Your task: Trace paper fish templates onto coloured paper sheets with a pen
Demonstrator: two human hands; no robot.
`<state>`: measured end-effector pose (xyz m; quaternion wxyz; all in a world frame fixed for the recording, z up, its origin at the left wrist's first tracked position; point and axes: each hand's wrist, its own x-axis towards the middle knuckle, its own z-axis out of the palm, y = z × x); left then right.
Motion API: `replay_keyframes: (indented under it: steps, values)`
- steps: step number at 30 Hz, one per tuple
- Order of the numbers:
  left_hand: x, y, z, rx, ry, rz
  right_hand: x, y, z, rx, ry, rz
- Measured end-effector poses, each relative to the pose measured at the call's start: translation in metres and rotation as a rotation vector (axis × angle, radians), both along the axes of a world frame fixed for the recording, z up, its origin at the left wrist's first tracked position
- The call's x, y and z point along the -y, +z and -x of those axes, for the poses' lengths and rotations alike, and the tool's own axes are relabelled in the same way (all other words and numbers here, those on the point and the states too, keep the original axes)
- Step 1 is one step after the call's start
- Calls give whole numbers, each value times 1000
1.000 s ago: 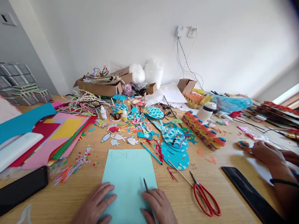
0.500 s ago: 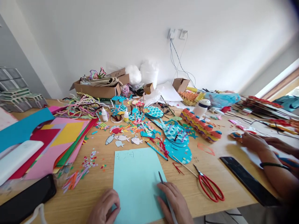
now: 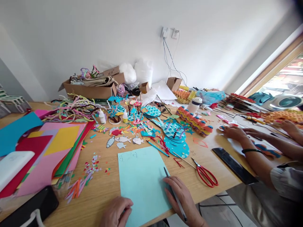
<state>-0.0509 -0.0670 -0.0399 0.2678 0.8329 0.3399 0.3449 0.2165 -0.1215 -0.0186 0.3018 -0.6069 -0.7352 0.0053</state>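
No text or number is legible. Handwritten marks [image 3: 193,153] by scissors [image 3: 206,175] near the front edge of the tabletop [image 3: 97,198], and a glue bottle's [image 3: 125,117] label, are too small.

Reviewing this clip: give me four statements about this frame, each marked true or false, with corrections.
1. The right hand holds a slim, dark-tipped writing tool. True.
2. The left hand grips the red-handled metal scissors. False: it lies at the rectangular pale-turquoise paper sheet's lower left edge; the scissors lie right of the sheet.
3. Small dark line drawings mark the sheet's far end. True.
4. Fish-shaped white paper cutouts lie on the sheet. False: they lie beyond its far edge, on the brown wooden table.
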Motion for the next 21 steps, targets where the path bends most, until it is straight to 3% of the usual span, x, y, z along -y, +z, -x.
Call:
replay_keyframes:
  steps: [5,10,13,18,21]
  values:
    - [-2,4,2,-39,-17,-182,1,-1,1,4,-3,30]
    - [-4,10,2,-286,-87,-641,1,5,4,-10,-10,70]
    - [-5,2,2,-394,-69,-827,3,11,6,-36,12,121]
    - [-10,-22,7,-363,-94,-886,11,17,10,-56,66,132]
    - [-15,-20,10,-290,-158,-839,16,15,9,-52,114,94]
